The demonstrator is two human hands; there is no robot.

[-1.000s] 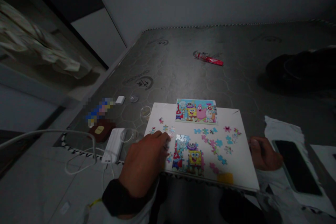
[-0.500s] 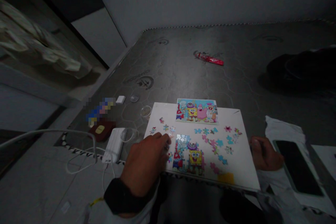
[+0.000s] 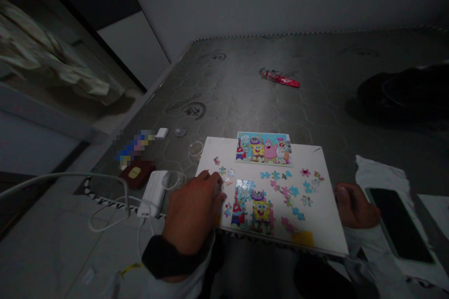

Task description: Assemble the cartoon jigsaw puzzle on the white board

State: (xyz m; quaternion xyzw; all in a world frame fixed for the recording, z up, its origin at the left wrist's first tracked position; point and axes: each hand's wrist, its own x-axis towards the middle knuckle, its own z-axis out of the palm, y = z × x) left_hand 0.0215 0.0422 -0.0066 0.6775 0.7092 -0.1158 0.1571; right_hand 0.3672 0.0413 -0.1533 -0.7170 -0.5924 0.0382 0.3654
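Note:
A white board lies in front of me on a grey mattress. On it sit a partly built cartoon puzzle, a printed reference picture at the far edge, and several loose pieces. My left hand rests on the board's left part, its curled fingertips on loose pieces beside the built section; what they pinch is hidden. My right hand is curled against the board's right edge.
A dark phone lies on white cloth to the right. A white power bank with cables, a brown case and small items sit left of the board. A red tube lies farther back. A dark bundle is far right.
My left hand has drawn back slightly to the left, its fingertips leaving the edge of the built section. The right hand has stayed put.

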